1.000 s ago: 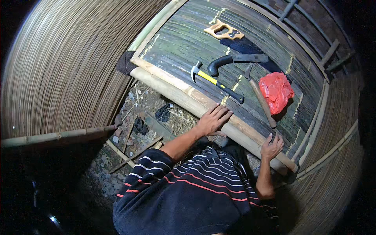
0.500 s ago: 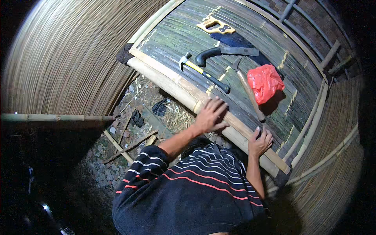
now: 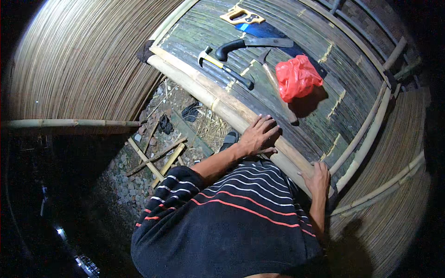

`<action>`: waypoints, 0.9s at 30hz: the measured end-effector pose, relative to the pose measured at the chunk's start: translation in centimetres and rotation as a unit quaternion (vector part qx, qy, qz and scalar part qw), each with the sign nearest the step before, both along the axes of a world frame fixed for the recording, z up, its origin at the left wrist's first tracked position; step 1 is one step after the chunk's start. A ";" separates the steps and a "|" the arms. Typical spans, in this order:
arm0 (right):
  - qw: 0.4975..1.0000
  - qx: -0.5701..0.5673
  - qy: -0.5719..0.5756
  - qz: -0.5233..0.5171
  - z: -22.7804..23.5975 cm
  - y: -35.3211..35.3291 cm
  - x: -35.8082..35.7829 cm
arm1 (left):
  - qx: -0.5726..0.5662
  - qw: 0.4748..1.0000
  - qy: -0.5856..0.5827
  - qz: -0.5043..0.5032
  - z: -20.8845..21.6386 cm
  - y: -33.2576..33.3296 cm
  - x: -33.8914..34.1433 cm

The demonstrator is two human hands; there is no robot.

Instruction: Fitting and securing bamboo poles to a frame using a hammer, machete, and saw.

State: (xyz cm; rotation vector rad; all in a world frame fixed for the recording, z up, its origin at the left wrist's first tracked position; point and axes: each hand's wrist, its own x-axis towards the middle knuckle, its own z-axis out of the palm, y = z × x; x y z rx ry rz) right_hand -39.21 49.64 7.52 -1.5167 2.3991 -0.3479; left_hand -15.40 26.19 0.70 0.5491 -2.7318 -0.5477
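My left hand [image 3: 260, 135] lies on the bamboo front rail [image 3: 199, 95] of a slatted bamboo platform [image 3: 185, 44], fingers spread over the edge. Nearer the platform's right front corner, my right hand [image 3: 319, 178] presses on the same rail, fingers out and thumb apart. Neither holds a tool. Beyond them on the slats lie a yellow-and-black claw hammer [image 3: 227, 68], a black-handled machete [image 3: 268, 42], a handsaw [image 3: 242, 16] with wooden handle and blue blade, and a wooden-handled tool [image 3: 278, 88] with a dark pointed head. A crumpled red plastic bag [image 3: 299, 78] sits beside that tool.
Curved walls of thin sticks [image 3: 88, 60] rise at left and right. A bamboo pole [image 3: 69, 123] crosses on the left. Below the platform, rubble, straw and wood strips [image 3: 169, 160] litter the ground. A dark shoe [image 3: 230, 139] shows beside my left forearm.
My right hand has slid right along the rail toward the corner. My left hand has shifted a little right along it too. The view has moved slightly; the tools lie as before.
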 end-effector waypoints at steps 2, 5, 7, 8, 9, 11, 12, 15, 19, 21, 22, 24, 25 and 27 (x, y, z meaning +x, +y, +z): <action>0.997 0.035 -0.064 -0.008 0.2 -0.4 -0.8 | 0.010 1.000 -0.024 0.002 0.3 0.7 -0.6; 0.996 0.016 -0.082 0.014 0.4 0.3 -1.9 | 0.024 0.998 -0.049 0.002 0.9 1.9 -1.6; 0.993 0.029 -0.116 0.011 2.2 0.3 -2.0 | 0.030 0.999 -0.044 -0.009 0.9 2.8 -2.1; 0.993 0.031 -0.116 0.009 1.7 0.3 -2.2 | 0.032 0.998 -0.044 -0.010 0.8 3.3 -2.4; 0.992 0.035 -0.124 0.002 0.8 0.9 -2.5 | 0.034 0.998 -0.044 -0.024 1.1 3.8 -3.3; 0.988 0.071 -0.134 -0.019 0.0 1.1 -3.0 | 0.045 0.998 -0.012 -0.041 0.6 4.8 -4.5; 0.990 0.045 -0.132 -0.016 0.2 0.9 -3.1 | 0.066 0.997 -0.001 -0.046 1.2 5.1 -5.1; 0.990 -0.093 -0.095 -0.041 -0.5 2.7 -3.7 | 0.046 0.998 0.025 -0.024 1.6 6.4 -6.0; 0.957 -0.176 0.000 -0.230 -0.3 7.6 -6.3 | 0.045 0.999 0.016 -0.010 1.5 7.9 -7.0; 0.920 -0.177 0.028 -0.350 -0.9 10.4 -7.4 | 0.038 0.999 0.001 0.005 1.3 8.5 -7.7; 0.918 -0.171 0.028 -0.357 -1.6 11.6 -7.7 | 0.041 0.999 -0.002 0.009 1.6 8.8 -8.0; 0.912 -0.167 0.025 -0.374 -2.9 13.5 -8.1 | 0.046 0.999 -0.004 0.020 1.0 9.1 -8.2; 0.923 -0.189 0.027 -0.333 -3.2 13.9 -7.9 | 0.044 0.999 -0.006 0.021 0.8 9.2 -8.1; 0.920 -0.184 0.014 -0.345 -4.1 14.0 -7.1 | 0.046 0.999 -0.006 0.021 0.5 9.1 -7.8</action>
